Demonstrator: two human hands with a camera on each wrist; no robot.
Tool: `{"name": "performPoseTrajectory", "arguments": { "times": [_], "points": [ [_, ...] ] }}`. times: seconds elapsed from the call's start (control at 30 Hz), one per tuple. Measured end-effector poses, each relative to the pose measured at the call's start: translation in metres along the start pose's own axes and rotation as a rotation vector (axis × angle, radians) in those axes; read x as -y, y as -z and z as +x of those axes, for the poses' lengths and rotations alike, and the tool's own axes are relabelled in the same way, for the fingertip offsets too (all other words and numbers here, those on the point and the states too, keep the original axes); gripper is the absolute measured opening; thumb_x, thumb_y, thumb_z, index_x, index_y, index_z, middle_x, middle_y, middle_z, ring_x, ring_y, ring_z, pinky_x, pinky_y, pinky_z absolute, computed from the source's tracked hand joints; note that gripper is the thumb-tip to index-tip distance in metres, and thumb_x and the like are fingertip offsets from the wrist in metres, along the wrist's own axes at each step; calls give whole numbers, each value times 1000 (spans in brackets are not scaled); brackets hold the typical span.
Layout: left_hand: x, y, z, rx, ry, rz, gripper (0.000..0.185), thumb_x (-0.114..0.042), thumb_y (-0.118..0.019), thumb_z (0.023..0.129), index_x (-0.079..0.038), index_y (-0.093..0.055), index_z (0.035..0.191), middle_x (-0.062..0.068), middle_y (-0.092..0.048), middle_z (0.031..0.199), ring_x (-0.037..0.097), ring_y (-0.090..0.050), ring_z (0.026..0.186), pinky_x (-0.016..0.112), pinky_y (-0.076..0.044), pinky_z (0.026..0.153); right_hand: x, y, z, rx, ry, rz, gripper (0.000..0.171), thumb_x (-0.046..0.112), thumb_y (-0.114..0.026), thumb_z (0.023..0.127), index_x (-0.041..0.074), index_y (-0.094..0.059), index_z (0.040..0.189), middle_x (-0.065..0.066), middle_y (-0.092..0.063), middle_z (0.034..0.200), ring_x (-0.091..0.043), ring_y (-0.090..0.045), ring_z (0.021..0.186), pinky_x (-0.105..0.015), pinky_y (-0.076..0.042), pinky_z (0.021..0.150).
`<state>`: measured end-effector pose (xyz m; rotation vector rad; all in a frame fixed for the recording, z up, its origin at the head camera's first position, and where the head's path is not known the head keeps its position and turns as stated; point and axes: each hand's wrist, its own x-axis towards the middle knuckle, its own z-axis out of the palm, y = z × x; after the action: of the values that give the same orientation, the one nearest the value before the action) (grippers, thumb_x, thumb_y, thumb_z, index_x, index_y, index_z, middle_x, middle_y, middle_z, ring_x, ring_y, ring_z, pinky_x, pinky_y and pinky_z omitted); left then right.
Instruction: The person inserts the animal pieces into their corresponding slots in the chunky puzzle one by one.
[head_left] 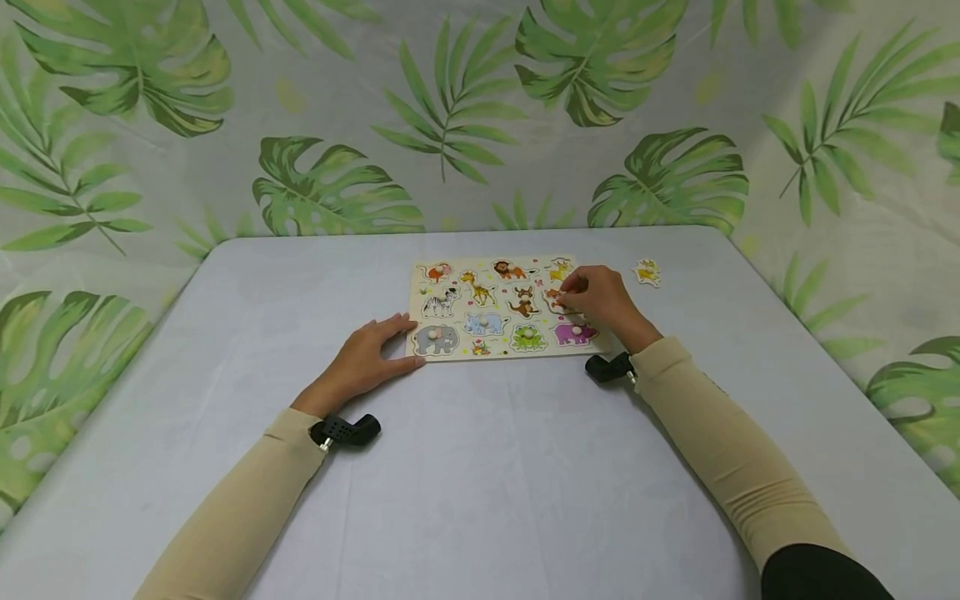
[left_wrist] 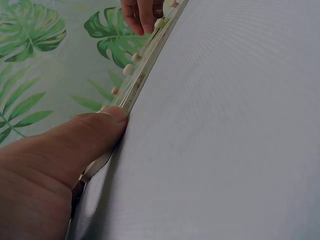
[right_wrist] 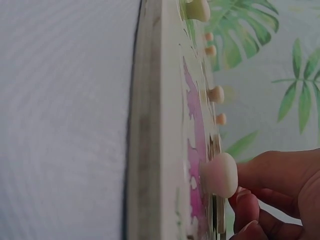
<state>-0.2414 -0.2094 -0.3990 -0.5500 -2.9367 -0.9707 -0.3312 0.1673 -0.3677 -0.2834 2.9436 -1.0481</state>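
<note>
A wooden animal knob puzzle board point(head_left: 498, 354) lies flat on the white table. My left hand point(head_left: 360, 362) rests at its near left corner, fingers extended along the left edge, thumb point(left_wrist: 107, 120) pressing the front edge. Over the board's right side, my right hand point(head_left: 603, 300) pinches an orange animal puzzle piece point(head_left: 553, 305), partly hidden by the fingers. In the right wrist view those fingers point(right_wrist: 270, 170) are behind the white knob point(right_wrist: 225, 175) of the purple hippo piece point(head_left: 573, 335). A yellow spotted animal piece point(head_left: 647, 273) lies on the table right of the board.
Other pieces sit in the board, among them a grey elephant point(head_left: 435, 339), a zebra point(head_left: 441, 302), a lion point(head_left: 510, 269) and a green frog point(head_left: 528, 337). The white table point(head_left: 465, 483) meets a leaf-printed cloth point(head_left: 480, 108) at the back.
</note>
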Motion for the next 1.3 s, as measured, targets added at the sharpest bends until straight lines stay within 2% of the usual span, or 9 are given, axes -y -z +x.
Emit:
{"name": "performPoseTrajectory", "arguments": {
  "times": [0.8, 1.3],
  "points": [
    [0, 0, -1, 8, 16, 0, 67, -47, -72, 84, -13, -52, 139, 9, -40, 150, 28, -32, 141, 47, -17, 118, 0, -5, 2, -8, -30, 5, 15, 17, -70, 89, 4, -68, 97, -12, -66, 95, -25, -56, 85, -36, -49, 74],
    [-1, 1, 0, 6, 2, -1, 66, -46, -72, 84, -12, -53, 138, 9, -41, 150, 26, -33, 140, 44, -17, 119, -2, -7, 5, -24, -11, -18, 15, 17, -71, 88, 4, -68, 95, -12, -66, 95, -25, -56, 86, -38, -49, 77]
  ]
}}
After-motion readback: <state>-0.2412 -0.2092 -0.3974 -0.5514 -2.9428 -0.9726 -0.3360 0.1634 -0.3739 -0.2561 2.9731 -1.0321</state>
